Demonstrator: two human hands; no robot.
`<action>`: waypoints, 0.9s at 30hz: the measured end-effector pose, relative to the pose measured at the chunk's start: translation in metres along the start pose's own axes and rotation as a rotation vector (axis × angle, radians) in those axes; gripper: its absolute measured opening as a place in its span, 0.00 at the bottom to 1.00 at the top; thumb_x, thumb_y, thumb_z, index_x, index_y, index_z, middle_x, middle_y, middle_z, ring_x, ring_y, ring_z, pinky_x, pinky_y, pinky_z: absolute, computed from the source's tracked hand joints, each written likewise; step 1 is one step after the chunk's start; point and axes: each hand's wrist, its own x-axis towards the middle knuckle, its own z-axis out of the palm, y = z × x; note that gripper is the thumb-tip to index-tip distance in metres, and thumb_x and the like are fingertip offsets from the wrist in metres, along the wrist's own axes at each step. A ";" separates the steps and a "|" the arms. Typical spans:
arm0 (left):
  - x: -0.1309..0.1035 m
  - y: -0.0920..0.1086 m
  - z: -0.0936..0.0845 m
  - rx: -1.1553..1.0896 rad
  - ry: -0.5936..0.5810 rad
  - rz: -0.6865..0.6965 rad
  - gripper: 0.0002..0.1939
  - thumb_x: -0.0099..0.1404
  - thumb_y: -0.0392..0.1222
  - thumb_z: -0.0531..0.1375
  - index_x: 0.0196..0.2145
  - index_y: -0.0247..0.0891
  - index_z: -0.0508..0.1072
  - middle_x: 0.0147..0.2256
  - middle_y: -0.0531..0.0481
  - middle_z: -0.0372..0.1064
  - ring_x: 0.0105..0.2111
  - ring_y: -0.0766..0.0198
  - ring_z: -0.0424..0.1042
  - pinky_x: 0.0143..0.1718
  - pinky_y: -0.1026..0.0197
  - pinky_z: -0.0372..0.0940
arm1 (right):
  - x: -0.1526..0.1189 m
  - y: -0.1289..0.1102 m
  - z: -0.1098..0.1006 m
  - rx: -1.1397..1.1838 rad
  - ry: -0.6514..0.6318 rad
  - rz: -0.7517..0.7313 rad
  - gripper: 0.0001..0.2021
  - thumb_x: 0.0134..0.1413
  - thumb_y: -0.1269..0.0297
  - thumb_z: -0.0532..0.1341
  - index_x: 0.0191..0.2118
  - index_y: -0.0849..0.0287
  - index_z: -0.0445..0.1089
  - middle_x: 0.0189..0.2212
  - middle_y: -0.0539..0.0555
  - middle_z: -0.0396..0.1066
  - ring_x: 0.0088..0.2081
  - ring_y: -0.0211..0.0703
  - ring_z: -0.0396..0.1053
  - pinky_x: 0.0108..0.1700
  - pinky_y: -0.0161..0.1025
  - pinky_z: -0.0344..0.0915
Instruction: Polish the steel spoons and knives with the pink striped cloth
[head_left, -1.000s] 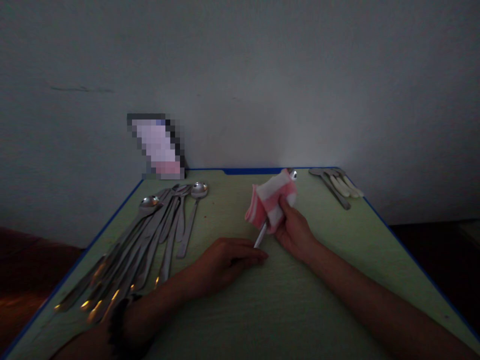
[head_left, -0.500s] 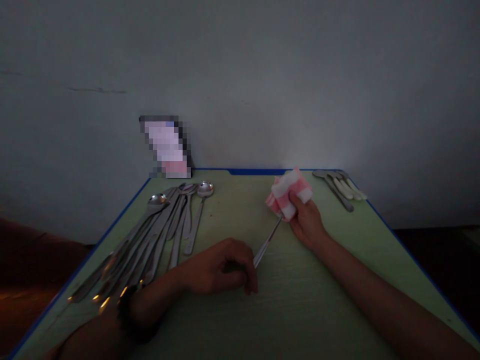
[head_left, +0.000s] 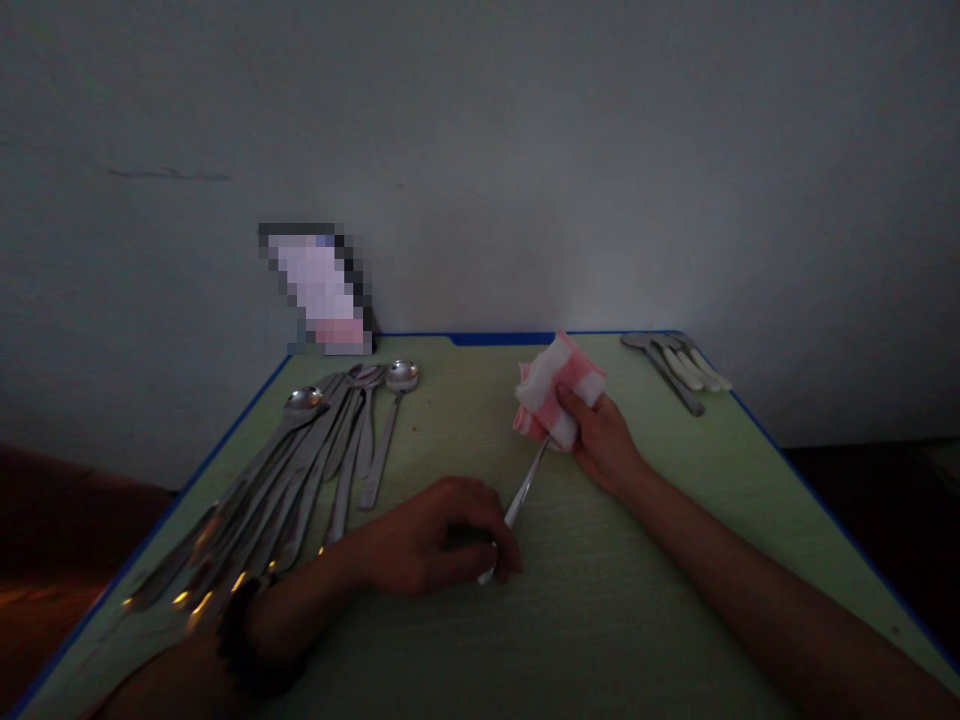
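My left hand [head_left: 442, 535], a dark band at its wrist, is closed with thumb and fingers round the lower end of a slim metal utensil [head_left: 525, 487]. Its handle resembles those of the spoons nearby. The utensil slants up and to the right, and its far end is hidden in a folded pink-and-white cloth [head_left: 551, 395]. That cloth is pinched in my right hand [head_left: 604, 440], thumb on top, around the utensil's upper end. Both hands are above the middle of the light green table [head_left: 465, 420].
A pile of metal spoons [head_left: 300, 470] lies at the left, one spoon [head_left: 390, 430] at its right side. Several utensils, some with pale handles [head_left: 686, 370], lie at the far right corner. A blurred-out phone-like screen [head_left: 319, 285] leans on the wall [head_left: 480, 200].
The cloth and my right hand have shifted slightly left and down along the utensil's line. More of the utensil's lower tip shows below my left hand. The view has turned slightly right.
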 end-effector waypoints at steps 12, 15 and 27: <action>0.001 -0.001 0.003 -0.031 0.091 -0.044 0.11 0.64 0.33 0.51 0.38 0.37 0.72 0.33 0.51 0.69 0.32 0.67 0.67 0.34 0.66 0.60 | -0.001 0.000 0.001 0.007 0.021 0.022 0.12 0.42 0.62 0.66 0.35 0.59 0.71 0.30 0.49 0.74 0.32 0.37 0.70 0.37 0.36 0.65; 0.002 -0.002 0.004 -0.056 0.103 -0.055 0.10 0.64 0.34 0.51 0.38 0.37 0.71 0.33 0.50 0.69 0.32 0.67 0.67 0.33 0.66 0.60 | -0.002 -0.002 0.001 0.015 0.019 0.022 0.12 0.41 0.62 0.66 0.34 0.59 0.71 0.31 0.50 0.74 0.33 0.38 0.70 0.38 0.36 0.66; -0.002 0.001 0.003 0.065 0.078 0.020 0.22 0.53 0.36 0.62 0.47 0.40 0.67 0.41 0.49 0.66 0.39 0.61 0.66 0.45 0.59 0.59 | 0.001 -0.004 0.001 0.160 0.072 0.057 0.12 0.42 0.62 0.66 0.35 0.59 0.71 0.32 0.50 0.75 0.34 0.39 0.71 0.39 0.36 0.68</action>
